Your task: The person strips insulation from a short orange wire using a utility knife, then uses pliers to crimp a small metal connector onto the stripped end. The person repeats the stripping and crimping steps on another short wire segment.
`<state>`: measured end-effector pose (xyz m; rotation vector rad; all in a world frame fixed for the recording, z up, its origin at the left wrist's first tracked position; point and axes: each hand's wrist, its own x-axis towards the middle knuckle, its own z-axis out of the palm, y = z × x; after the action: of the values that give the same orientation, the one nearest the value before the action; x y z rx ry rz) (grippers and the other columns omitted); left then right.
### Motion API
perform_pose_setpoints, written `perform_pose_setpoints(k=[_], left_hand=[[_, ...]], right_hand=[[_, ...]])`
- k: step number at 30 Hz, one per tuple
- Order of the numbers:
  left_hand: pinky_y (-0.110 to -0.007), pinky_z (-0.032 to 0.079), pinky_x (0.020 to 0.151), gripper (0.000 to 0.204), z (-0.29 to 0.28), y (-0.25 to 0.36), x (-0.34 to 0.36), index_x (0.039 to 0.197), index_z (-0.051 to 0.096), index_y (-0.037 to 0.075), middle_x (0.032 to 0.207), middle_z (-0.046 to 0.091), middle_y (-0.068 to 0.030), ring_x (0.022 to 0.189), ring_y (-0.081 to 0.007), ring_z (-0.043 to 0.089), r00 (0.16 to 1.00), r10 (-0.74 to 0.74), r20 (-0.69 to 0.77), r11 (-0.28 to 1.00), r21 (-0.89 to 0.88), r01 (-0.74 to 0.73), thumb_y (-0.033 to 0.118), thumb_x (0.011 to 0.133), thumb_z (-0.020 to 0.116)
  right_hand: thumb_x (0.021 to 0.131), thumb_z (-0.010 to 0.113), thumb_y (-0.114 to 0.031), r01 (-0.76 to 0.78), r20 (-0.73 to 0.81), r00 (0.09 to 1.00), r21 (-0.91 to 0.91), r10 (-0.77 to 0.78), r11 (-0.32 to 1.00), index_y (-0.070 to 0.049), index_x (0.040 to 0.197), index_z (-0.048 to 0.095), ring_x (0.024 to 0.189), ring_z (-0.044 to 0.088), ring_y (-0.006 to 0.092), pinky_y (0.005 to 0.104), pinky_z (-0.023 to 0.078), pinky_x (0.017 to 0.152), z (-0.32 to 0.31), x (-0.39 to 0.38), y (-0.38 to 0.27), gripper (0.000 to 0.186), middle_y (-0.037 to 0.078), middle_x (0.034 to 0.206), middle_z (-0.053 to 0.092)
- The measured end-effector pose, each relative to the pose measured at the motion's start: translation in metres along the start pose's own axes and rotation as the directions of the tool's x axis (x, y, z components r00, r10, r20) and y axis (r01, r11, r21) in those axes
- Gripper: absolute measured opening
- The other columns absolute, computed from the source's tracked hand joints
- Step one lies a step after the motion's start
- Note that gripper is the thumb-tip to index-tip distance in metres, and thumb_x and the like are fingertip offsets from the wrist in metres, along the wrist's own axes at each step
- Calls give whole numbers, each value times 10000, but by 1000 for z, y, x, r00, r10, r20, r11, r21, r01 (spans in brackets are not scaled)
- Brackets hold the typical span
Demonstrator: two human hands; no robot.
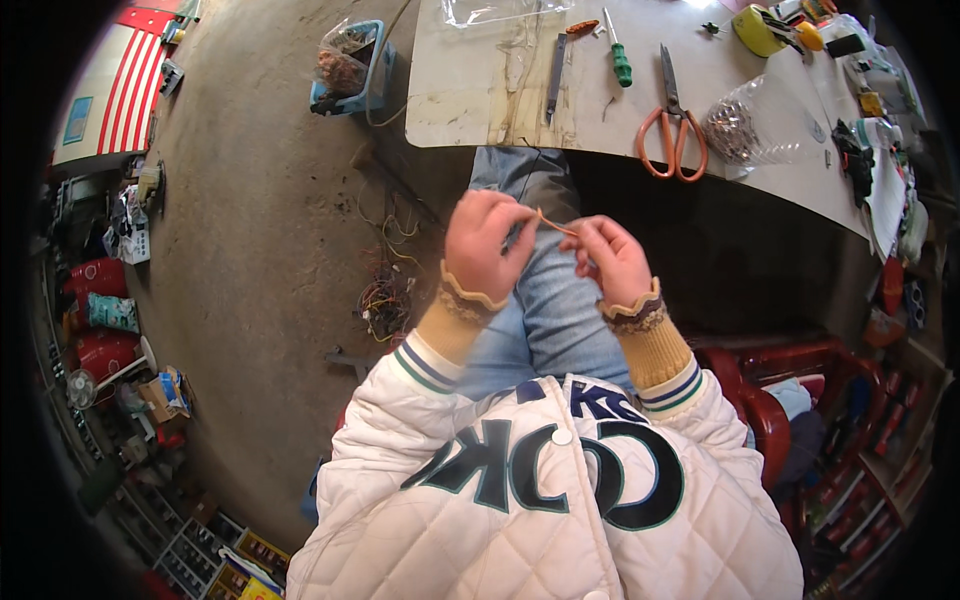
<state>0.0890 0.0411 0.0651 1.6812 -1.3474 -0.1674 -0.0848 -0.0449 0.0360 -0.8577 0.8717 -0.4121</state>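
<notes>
Above my lap, a thin orange wire point(556, 225) stretches between my two hands. My left hand point(485, 243) pinches its one end between thumb and fingers. The other end runs into the closed fingertips of my right hand point(614, 262). A thin dark strand point(530, 168) rises from near my left hand toward the table edge; whether it joins the orange wire I cannot tell. Beyond my hands, orange-handled scissors point(673, 125) lie at the table's front edge, blades pointing away. A green-handled screwdriver point(620, 62) and a dark flat blade-like strip point(556, 80) lie farther back.
The white table point(450, 110) has brown tape across its top. On it sit a plastic bag of small metal parts point(735, 130) and a yellow tape roll point(757, 32). Left are a blue basket point(374, 75) and tangled wires point(383, 308) on the floor. A red chair point(765, 410) stands right.
</notes>
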Motion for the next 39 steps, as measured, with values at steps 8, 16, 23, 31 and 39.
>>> perform_pose_setpoints(k=[8, 16, 23, 31, 39], left_hand=[[-314, 490, 684, 97, 4, -75, 85, 883, 694, 30, 848, 622, -81, 757, -219, 583, 998, -21, -56, 985, 171, 30, 2, 803, 741], [-387, 475, 725, 97, 31, -110, 116, 826, 687, 57, 808, 613, -84, 798, -294, 579, 996, -78, 48, 996, 49, 76, 70, 758, 755], [-376, 470, 710, 79, 62, -100, 141, 832, 688, 74, 804, 609, -66, 786, -283, 572, 969, 77, 236, 997, -34, -71, 109, 785, 742], [-371, 436, 727, 90, 103, -114, 145, 837, 705, 132, 783, 604, -20, 798, -246, 564, 955, 115, 272, 992, -72, -99, 198, 796, 749], [-353, 441, 727, 105, 103, -116, 146, 833, 717, 133, 792, 616, -6, 792, -231, 563, 950, 111, 292, 993, -67, -96, 212, 779, 761]], right_hand=[[875, 765, -242, 305, 26, 866, -818, -499, 487, 21, 890, 689, 704, 695, 146, 271, 533, 654, 19, 128, -79, 274, 108, 762, 712], [780, 776, -272, 97, -44, 928, -931, -370, 353, 22, 786, 668, 619, 668, 257, 351, 539, 640, 29, 173, -87, 313, 141, 665, 674], [918, 593, -31, 328, -434, 796, -274, -421, 904, -20, 951, 554, 514, 531, 65, 182, 402, 465, 8, 114, -89, 53, 39, 656, 614], [905, 541, -63, 528, -398, 709, -249, -583, 812, 1, 993, 488, 555, 547, 127, 249, 471, 524, -2, 117, -43, 120, 136, 827, 636], [930, 434, -79, 497, -392, 669, -396, -631, 772, 76, 1234, 592, 681, 582, 135, 267, 505, 652, -3, 120, -43, 376, 126, 873, 654]])
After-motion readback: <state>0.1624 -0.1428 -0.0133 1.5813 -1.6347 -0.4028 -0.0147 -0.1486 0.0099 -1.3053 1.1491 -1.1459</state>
